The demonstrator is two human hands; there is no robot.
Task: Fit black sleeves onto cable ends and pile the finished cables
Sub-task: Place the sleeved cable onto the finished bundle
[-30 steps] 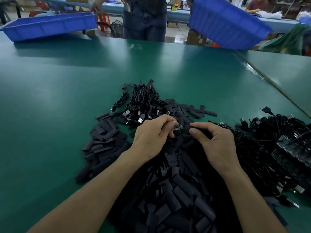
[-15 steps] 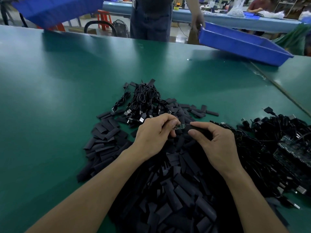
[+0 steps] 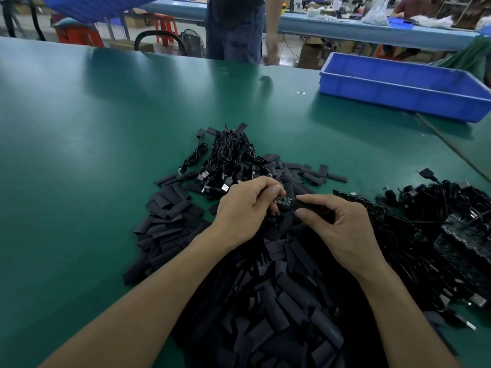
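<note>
Our left hand [image 3: 244, 208] is curled, its fingertips pinching a small green circuit board [image 3: 283, 201] at a cable's end. Our right hand [image 3: 342, 229] faces it, thumb and forefinger pinching a black sleeve [image 3: 296, 205] whose mouth meets the board; we cannot tell how far the board sits inside. Both hands hover just above a wide heap of loose sleeves [image 3: 279, 301] that spreads from our forearms out to the left. Just beyond the left hand lies a small pile of coiled cables [image 3: 231, 158] with silver plugs showing. To the right sits a larger tangle of cables [image 3: 438, 221] with bare boards. All of it rests on a green counter [image 3: 79, 155]. At the far right edge stands a blue bin [image 3: 403, 86], and a person [image 3: 233, 27] stands across the counter.
</note>
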